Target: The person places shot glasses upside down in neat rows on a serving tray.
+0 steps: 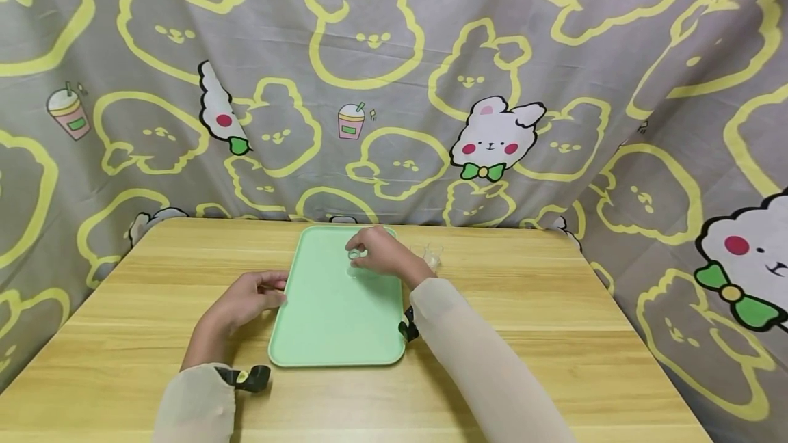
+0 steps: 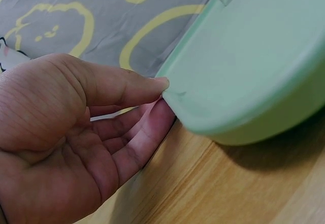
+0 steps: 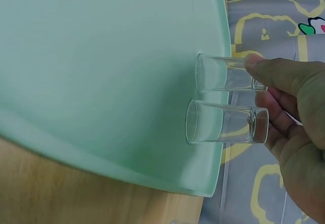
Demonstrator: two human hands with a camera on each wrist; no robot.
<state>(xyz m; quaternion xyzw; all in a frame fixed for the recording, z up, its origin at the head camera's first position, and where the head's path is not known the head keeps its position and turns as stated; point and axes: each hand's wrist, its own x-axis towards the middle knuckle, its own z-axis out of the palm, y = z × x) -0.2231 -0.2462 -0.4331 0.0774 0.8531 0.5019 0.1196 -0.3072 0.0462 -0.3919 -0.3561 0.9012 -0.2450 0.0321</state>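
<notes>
A light green tray [image 1: 338, 320] lies on the wooden table. At its left edge, my left hand [image 1: 246, 298] pinches the rim, thumb on top and fingers beneath, as the left wrist view shows. Above the tray's far part is my right hand [image 1: 384, 253]. In the right wrist view its thumb and fingers hold the thick base end of a small clear glass [image 3: 216, 74]. A second clear glass [image 3: 213, 125] stands right beside it on the tray, close to the fingers. Both glasses look mouth down, bases toward the hand.
More small clear glassware [image 1: 433, 257] stands on the table [image 1: 523, 306] to the right of the tray, partly behind the right wrist; how many pieces cannot be told. A patterned grey curtain [image 1: 394, 108] hangs along the table's far edge. Black camera mounts [image 1: 252, 379] sit on both wrists.
</notes>
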